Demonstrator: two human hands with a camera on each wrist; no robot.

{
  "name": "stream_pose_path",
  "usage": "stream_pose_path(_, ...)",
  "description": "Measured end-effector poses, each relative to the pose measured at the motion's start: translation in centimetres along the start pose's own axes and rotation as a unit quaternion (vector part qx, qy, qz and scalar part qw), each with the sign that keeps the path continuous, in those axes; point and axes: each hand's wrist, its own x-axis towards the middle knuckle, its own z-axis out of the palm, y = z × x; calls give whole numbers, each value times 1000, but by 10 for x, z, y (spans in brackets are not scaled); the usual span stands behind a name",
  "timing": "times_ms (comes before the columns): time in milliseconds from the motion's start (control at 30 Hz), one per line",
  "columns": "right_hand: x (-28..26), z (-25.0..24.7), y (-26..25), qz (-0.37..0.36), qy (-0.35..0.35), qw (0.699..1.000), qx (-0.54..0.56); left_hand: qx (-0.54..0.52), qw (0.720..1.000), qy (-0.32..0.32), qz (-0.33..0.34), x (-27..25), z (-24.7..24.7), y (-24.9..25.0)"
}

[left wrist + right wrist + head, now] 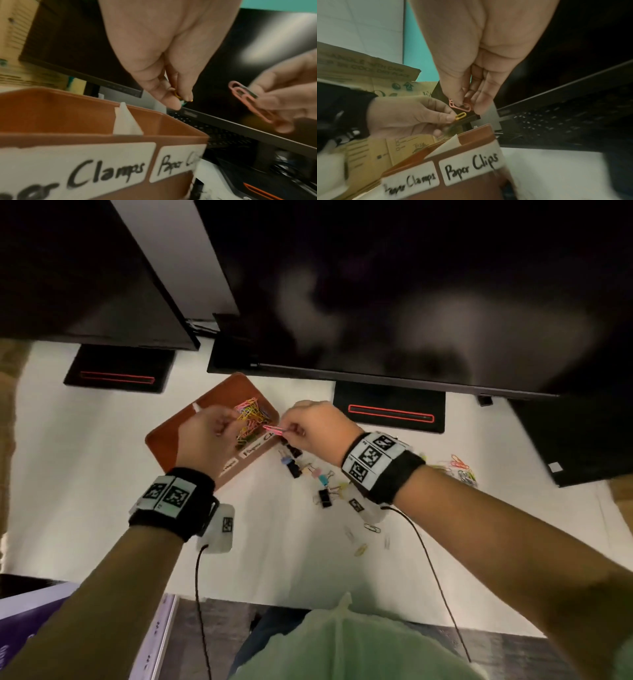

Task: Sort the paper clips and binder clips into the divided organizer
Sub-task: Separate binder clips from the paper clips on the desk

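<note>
Fingers (295, 429) of right hand (318, 428) pinch pink paper clip (273, 428), pointing toward organizer (163, 438).

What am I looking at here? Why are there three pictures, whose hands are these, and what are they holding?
There is no machine here: a person works with two bare hands. The wide picture comes from a camera on their head, looking down. The other two come from cameras strapped to each wrist, looking along the fingers.

On the white table stands a brown organizer labelled "Paper Clamps" and "Paper Clips". A pile of coloured paper clips lies at one end of it. Binder clips lie on the table beside it, and loose paper clips farther right.

The left hand pinches a yellow paper clip. The right hand pinches a pink paper clip. Both are close to the organizer.
</note>
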Motion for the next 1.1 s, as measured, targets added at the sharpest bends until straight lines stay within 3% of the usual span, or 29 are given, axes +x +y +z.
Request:
stream_pose_path(167, 81, 34, -20, 71, -44, 996, -25, 20, 995, -75, -66, 30, -6, -25)
stream_pose_path(267, 85, 38, -19, 66, -51, 997, 7, 31, 997, -64, -21, 30, -15, -30)
stream_pose_path(367, 55, 27, -10, 27, -15, 999, 27, 5, 995, -67, 75, 9, -14, -26)
stream_pose_path(467, 1, 14, 16, 41, -9, 999, -3, -32, 979, -152, 130, -19, 9, -23)
stream_pose_path(633, -93, 12, 61, 153, -131, 977, -68, 11, 946, -302, 116, -50, 74, -20)
stream_pose_path(733, -128, 20, 75, 191, -195, 960, -64, 63, 932, -347, 79, -59, 105, -18)
stream_pose_path(967, -136, 35, 92, 208, -196, 957, -40, 27, 956, -286, 66, -57, 118, -17)
stream_pose_path(1100, -129, 31, 100, 211, -150, 966, -9, -21, 975, -214, 47, -56, 101, -21)
